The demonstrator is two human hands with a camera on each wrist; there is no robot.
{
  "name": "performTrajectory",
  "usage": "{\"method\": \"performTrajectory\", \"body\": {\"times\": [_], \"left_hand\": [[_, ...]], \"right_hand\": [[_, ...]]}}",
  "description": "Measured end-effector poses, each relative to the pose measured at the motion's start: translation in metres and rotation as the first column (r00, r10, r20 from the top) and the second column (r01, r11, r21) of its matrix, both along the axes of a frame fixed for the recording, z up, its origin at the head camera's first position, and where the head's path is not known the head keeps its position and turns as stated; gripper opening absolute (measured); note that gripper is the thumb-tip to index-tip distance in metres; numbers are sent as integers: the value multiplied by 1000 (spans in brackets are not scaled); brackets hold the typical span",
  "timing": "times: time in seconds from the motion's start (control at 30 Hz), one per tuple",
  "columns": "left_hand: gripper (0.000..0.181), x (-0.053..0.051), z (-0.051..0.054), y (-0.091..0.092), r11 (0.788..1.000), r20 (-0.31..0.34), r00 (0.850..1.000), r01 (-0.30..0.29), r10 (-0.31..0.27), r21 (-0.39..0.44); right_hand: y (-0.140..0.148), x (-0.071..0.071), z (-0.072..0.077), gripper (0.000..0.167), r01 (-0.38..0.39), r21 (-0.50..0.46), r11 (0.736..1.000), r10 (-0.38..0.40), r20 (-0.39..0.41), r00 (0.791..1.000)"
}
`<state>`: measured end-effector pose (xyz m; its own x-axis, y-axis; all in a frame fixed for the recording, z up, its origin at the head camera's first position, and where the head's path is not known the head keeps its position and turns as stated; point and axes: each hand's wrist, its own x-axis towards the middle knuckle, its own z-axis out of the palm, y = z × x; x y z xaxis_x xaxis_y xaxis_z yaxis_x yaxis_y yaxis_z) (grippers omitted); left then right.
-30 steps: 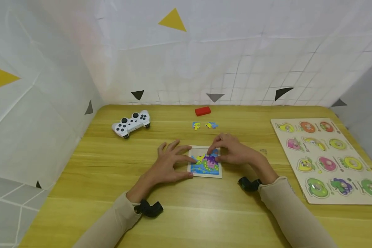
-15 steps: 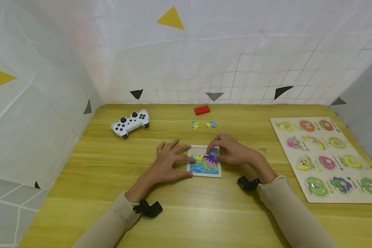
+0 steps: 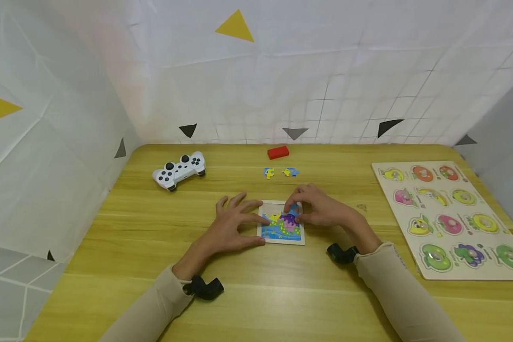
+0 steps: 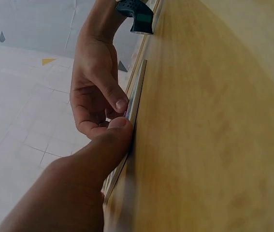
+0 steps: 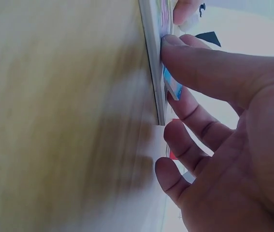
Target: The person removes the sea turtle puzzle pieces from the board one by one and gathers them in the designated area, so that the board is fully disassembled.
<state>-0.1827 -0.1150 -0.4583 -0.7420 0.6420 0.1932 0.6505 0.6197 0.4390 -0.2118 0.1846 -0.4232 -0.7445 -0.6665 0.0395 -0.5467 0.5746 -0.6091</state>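
A small framed picture puzzle (image 3: 282,235) lies on the table, its lower part filled with blue, green and purple pieces and its upper left bare. The left hand (image 3: 231,228) rests spread at the frame's left side, thumb at the lower left corner. At the upper right of the frame, the right hand (image 3: 320,206) pinches a blue piece (image 5: 174,86) between thumb and fingers; in the right wrist view this piece stands tilted above the frame edge. Two loose yellow-and-blue pieces, a left one (image 3: 269,173) and a right one (image 3: 290,172), lie beyond the frame.
A red block (image 3: 278,152) lies near the table's back edge. To the left is a white game controller (image 3: 180,171). A large fruit puzzle board (image 3: 444,242) covers the right side. White cloth walls (image 3: 248,95) stand behind and at the sides.
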Motion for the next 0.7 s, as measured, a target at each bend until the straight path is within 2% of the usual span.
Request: {"method": "performTrajectory", "body": {"times": [0.13,0.27,0.37,0.7], "left_hand": [[39,0,0,0,1000,2,1000,-3,3,-3],[39,0,1,0,1000,-1,1000,-3,3,-2],[39,0,1,0,1000,-9,1000,-1,1,-2],[41,1,3,0,1000,6,1000,-6,6,-14]], "right_hand": [[1,-1,1,33,8,-7,1000,-7,22,1000],[2,-2,1,44,33,-32,999,-30,86,996],[2,-4,1,44,52,-53,997,-45,123,991],[4,-2,2,39,52,-34,998,-48,106,993]]}}
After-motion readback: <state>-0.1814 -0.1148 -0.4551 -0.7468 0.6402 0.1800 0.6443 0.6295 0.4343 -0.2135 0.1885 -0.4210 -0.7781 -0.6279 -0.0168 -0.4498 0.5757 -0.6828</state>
